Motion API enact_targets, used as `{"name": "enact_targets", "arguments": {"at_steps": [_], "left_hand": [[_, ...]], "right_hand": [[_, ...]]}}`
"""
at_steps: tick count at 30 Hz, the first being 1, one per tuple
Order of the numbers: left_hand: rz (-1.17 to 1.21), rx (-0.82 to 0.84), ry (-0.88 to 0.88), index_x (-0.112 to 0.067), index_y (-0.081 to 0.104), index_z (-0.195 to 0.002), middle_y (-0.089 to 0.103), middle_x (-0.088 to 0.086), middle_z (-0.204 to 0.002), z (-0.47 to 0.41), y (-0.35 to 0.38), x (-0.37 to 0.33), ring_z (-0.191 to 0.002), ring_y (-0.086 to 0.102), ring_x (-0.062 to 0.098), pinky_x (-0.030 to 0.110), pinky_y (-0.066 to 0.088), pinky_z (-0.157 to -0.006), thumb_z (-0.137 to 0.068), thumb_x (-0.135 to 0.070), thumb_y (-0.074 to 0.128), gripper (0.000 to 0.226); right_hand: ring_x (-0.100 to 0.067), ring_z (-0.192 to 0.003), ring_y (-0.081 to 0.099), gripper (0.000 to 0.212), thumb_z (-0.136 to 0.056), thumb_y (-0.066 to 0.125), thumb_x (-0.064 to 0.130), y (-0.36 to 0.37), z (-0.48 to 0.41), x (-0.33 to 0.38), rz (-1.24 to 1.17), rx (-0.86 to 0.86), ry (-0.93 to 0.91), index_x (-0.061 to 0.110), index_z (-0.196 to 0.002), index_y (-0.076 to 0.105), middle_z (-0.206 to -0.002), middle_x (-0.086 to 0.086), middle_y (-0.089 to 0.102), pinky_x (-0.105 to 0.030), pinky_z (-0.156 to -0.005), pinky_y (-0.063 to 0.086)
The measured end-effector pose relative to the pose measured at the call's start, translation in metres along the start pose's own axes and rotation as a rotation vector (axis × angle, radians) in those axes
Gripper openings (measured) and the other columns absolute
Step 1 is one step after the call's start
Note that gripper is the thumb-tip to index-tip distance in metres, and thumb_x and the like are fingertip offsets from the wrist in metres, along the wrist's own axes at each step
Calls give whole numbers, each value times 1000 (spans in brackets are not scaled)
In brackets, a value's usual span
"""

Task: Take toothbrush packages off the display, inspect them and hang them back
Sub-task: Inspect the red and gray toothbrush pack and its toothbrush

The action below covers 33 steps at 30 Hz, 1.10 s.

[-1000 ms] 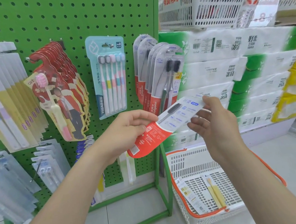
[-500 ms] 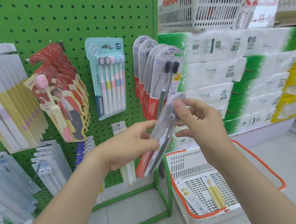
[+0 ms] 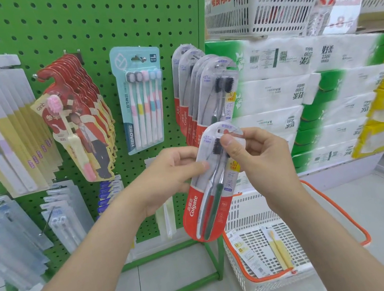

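Before the pegboard, curled fingers pinch toothbrush package.

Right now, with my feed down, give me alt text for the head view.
Two hands hold a red and clear toothbrush package nearly upright before a green pegboard: the left hand grips its middle, the right hand pinches its top. More packages hang behind it, and a white basket with orange handles sits on the floor.

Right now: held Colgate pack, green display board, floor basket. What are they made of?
Colgate toothbrush package: glossy clear plastic blister on printed card, probably; contents show through, glare. Green pegboard: matte painted sheet, likely metal; evenly punched holes. Shopping basket: white moulded plastic lattice, orange rim and handle.
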<state>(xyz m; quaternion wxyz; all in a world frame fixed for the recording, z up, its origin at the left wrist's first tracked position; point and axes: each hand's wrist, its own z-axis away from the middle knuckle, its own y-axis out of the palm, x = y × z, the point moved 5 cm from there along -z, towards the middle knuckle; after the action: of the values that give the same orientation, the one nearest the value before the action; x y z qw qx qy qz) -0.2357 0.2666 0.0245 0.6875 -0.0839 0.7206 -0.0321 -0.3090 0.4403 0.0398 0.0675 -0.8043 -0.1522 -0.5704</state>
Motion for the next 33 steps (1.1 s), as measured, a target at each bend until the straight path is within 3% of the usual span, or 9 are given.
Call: {"name": "enact_targets", "arguments": {"at_steps": [4,8,11,16,22,25,27,30,33], "left_hand": [[150,-134,81,-7,72,-125,79,18,-116,-1,-5,-7,-110,75,39,58,62,-95,-106,-9,62,22],[317,-206,127,-1,68,-130,77,18,-121,-2,-13,-10,-107,75,33,45,65,-92,-106,-7,59,26],[308,-228,118,-3,70,-128,78,17,-119,-2,-16,-10,-102,77,29,40,66,-85,-105,-9,62,25],[253,-268,88,-6,76,-121,80,15,-112,1,-21,-11,-94,77,25,34,63,-68,-103,-12,67,21],[293,-364,49,-2,77,-114,80,19,-107,2,-28,-9,-92,71,33,49,58,-84,-101,-16,68,21],[241,-414,50,-11,74,-102,78,9,-89,4,-28,-12,-79,72,23,35,58,-64,-100,-14,65,9],[181,-497,60,-18,69,-111,77,5,-87,7,-30,-14,-69,72,17,31,55,-52,-99,-14,65,14],[92,-588,90,-26,65,-120,76,6,-95,10,-34,-16,-66,70,15,34,59,-54,-102,-24,63,19],[-4,-528,93,-21,69,-116,78,6,-96,10,-30,-17,-75,76,21,43,66,-63,-103,-46,65,29]], "right_hand": [[-13,-81,76,23,-87,81,32,3,2,1,-13,78,-11,21,-106,76,-88,-1,82,-27,-68,61],[-20,-82,76,12,-102,70,15,8,2,-4,11,209,28,9,-107,78,-94,-9,82,-40,-67,64],[-30,-81,76,12,-103,68,10,10,3,-9,32,253,68,2,-107,77,-95,-14,81,-52,-70,66],[-29,-72,75,14,-103,66,9,11,4,-8,22,283,76,2,-108,77,-89,-17,81,-43,-65,64],[-29,-51,65,20,-103,68,20,19,8,-2,-53,247,54,2,-107,78,-75,-24,76,-33,-49,56],[-29,-47,62,21,-101,71,18,24,10,-4,-81,215,60,-1,-107,76,-72,-26,73,-32,-46,53],[-28,-44,61,19,-99,73,17,27,12,-5,-58,196,66,-2,-104,76,-71,-34,69,-32,-43,51],[-29,-40,59,11,-98,76,14,27,14,-5,44,180,36,4,-93,77,-65,-36,65,-33,-41,51],[-28,-37,62,10,-97,77,15,30,18,-5,209,187,-52,8,-89,76,-53,-24,63,-28,-44,51]]}}
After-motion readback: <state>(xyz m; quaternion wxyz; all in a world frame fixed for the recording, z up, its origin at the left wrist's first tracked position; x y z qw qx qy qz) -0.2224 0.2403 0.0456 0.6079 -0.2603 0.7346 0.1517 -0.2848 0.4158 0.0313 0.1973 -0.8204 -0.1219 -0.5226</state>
